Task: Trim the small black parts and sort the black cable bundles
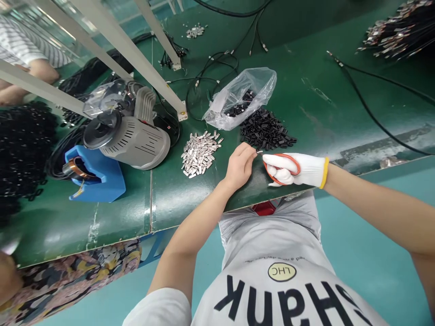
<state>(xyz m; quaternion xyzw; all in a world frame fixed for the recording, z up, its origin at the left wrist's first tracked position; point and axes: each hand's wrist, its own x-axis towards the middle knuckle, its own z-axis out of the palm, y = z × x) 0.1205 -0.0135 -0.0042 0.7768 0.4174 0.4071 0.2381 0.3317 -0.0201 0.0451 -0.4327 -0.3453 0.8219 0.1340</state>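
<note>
Two hands meet just right of the frame's centre, at the near edge of the dark green work table [322, 104]. The bare left hand [239, 165] has its fingertips pinched together on a tiny metal piece [259, 152], too small to make out clearly. The right hand [292, 170], in a white knit glove with a yellow cuff, is closed through the handles of orange-handled scissors [283, 168] whose tip touches that same piece. Just above the hands lies a heap of small black plastic parts [265, 131], spilling from a crumpled clear plastic bag [241, 97] further up. To the left of the hands, near but apart, sits a pile of small silver metal shells [200, 153]. Further left stand a grey round machine with a ribbed body [131, 136] and a blue plastic tape holder [98, 176] with a roll of amber tape. White metal frame bars [112, 38] cross the upper left, partly hiding the machine. Loose black cables [370, 113] run over the table at upper centre and right, and a bundle of cables with metal ends [401, 29] fills the upper right corner. Another person's striped sleeve [23, 45] shows at the far upper left.
</note>
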